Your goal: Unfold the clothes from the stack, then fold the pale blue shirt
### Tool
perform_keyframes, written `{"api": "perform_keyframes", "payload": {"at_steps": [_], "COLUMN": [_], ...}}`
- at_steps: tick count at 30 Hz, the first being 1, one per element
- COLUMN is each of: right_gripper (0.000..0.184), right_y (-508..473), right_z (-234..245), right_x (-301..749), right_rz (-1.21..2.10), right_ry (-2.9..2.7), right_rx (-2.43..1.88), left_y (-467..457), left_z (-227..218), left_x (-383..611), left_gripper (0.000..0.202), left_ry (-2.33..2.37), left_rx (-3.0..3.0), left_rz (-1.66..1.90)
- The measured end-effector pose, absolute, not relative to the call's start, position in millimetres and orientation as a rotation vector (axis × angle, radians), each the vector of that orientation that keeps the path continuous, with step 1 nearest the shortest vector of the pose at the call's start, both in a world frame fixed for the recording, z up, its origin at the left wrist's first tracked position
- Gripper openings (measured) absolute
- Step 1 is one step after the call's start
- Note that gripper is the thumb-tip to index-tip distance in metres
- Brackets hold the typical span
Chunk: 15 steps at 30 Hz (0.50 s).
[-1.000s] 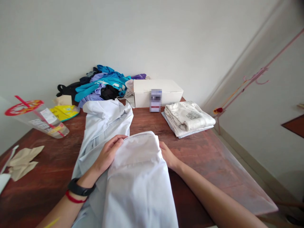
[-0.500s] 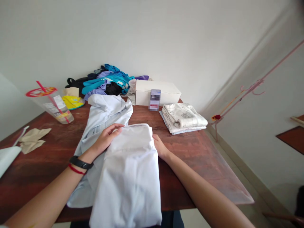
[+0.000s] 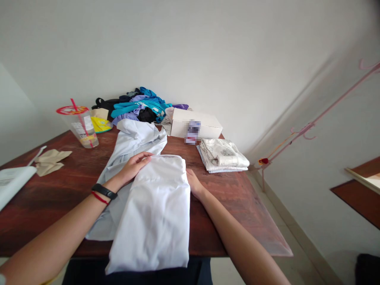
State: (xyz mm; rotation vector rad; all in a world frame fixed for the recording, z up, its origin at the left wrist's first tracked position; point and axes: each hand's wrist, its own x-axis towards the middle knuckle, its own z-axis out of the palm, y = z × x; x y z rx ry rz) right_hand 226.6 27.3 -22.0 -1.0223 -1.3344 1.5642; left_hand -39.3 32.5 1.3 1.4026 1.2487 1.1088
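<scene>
A folded white garment (image 3: pixel 156 209) lies lengthwise on the dark wooden table (image 3: pixel 53 198), its near end hanging over the front edge. My left hand (image 3: pixel 134 166) rests flat on its far left corner, fingers stretched out. My right hand (image 3: pixel 192 183) presses against the garment's right side near the far end, with its fingers partly tucked under the cloth. Under and behind the folded piece lies a crumpled pale blue shirt (image 3: pixel 130 144).
A folded white stack (image 3: pixel 223 154) sits to the right, a white box (image 3: pixel 196 123) behind it. A heap of blue, purple and black clothes (image 3: pixel 136 107) lies at the back. At left stand a plastic cup with straw (image 3: pixel 80 124), brown paper (image 3: pixel 50 161) and a white sheet (image 3: pixel 12 182).
The view has pulled back and tilted, so more of the table and its front edge shows. Both hands stay at the far end of the folded white garment.
</scene>
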Motion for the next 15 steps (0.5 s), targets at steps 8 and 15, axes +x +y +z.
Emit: {"api": "perform_keyframes", "payload": {"at_steps": [8,15], "right_gripper": [0.044,0.038], "right_y": [22.5,21.3], "right_z": [-18.0,-19.6], "right_x": [226.0,228.7], "right_rz": [1.542,1.497], "right_ry": [-1.307,-1.246], "right_rx": [-1.028,-0.991], "left_y": [31.4,31.0], "left_z": [-1.2,-2.0], "left_x": [-37.7,-34.5], "left_gripper": [0.048,0.05], "left_ry": [1.31,1.34], "left_rx": [1.529,1.702], "left_rz": [1.183,1.311]}}
